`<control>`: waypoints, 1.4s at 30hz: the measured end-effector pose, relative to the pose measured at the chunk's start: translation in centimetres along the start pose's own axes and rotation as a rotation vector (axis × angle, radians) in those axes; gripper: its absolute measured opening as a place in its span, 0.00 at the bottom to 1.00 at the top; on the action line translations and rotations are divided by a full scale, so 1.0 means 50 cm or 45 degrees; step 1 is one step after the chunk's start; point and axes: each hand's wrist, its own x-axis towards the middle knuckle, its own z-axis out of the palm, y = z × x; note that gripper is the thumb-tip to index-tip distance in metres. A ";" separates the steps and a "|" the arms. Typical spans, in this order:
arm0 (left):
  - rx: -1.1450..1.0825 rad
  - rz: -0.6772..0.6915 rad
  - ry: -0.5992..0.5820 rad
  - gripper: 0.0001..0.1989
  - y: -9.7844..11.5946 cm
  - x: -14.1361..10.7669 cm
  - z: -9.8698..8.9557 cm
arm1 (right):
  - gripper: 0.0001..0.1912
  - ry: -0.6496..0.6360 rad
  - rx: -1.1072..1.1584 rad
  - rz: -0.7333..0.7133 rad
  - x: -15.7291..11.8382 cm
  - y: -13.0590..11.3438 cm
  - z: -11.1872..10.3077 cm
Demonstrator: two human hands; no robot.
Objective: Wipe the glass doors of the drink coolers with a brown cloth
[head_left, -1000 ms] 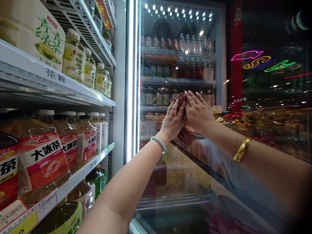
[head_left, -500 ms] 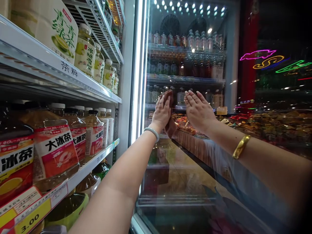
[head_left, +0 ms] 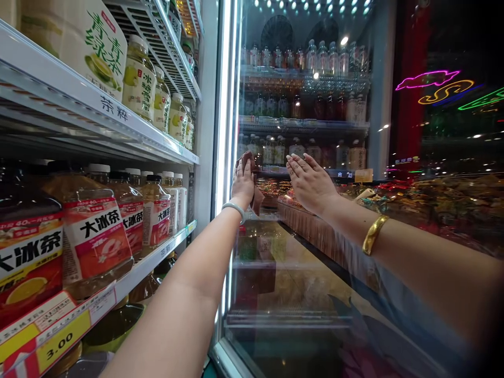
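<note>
Directly beneath the left hand (head_left: 243,184), a brown cloth (head_left: 258,202) is held against a glass door (head_left: 315,283) beside a bright light strip (head_left: 223,105). Apart from the left, the right hand (head_left: 313,184) is open and flat toward the same door, a gold bangle (head_left: 373,234) behind it. At left, bottled drinks (head_left: 100,236) line cooler shelves (head_left: 144,127).

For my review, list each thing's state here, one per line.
Left hand: laid over the brown cloth
Right hand: open, extended at the glass panel
Brown cloth: creased, corner hanging down
Glass panel: upright, reflective
Light strip: lit
Red-label bottles: upright, capped
Pear-drink bottles: upright, capped
Pale bracelet: worn
Gold bracelet: worn
</note>
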 end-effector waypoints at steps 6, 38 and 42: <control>-0.066 0.079 -0.078 0.30 -0.004 -0.024 0.006 | 0.31 -0.053 0.024 -0.024 -0.005 -0.031 0.011; -0.255 0.075 0.011 0.29 0.070 -0.244 0.033 | 0.31 0.030 0.139 -0.128 -0.070 -0.086 0.065; -0.243 -0.047 0.113 0.31 0.099 -0.251 0.036 | 0.31 0.017 0.095 -0.129 -0.087 -0.090 0.056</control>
